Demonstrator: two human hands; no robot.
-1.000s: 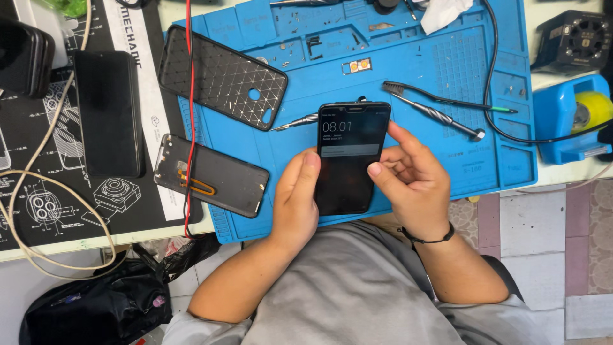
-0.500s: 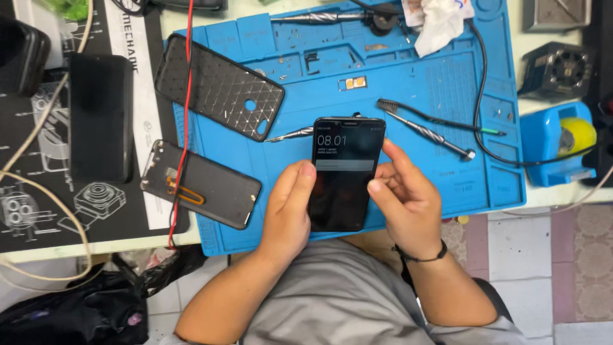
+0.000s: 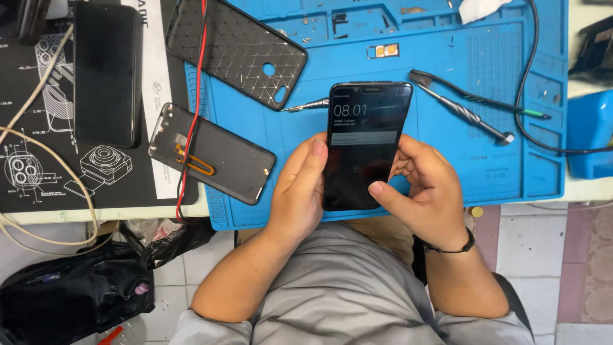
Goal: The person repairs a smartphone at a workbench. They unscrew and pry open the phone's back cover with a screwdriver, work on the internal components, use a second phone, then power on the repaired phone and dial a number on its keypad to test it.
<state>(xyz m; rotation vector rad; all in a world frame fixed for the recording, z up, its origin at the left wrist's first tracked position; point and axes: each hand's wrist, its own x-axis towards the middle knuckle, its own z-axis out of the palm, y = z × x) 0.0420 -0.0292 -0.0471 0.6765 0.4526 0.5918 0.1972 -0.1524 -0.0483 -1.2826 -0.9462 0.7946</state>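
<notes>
Both hands are on the black smartphone (image 3: 366,145) now, and the grip has tightened up since a moment ago. The left hand (image 3: 300,188) cups the phone's left edge, thumb laid flat along the glass, fingers wrapped behind where I cannot see them. The right hand (image 3: 423,185) has shifted: its thumb has slid down to the lower right corner of the screen, where half a second back it rested higher along the side. The phone itself sits held just over the near edge of the blue repair mat (image 3: 447,128), screen up and lit with a lock display, much as it was a second ago. So the screen stays awake, and the judgement here is that the handset powers on and is being checked by touch.

Around it, little has moved. The dark back cover (image 3: 211,153) with its orange flex strip lies left of the hands, straddling the mat's edge. The patterned black case (image 3: 236,51) lies above that, a red wire (image 3: 191,108) crossing both. A second dark phone (image 3: 105,73) rests on the black printed mat (image 3: 38,172) far left. A brush tool (image 3: 460,105) lies to the right on the bench.
</notes>
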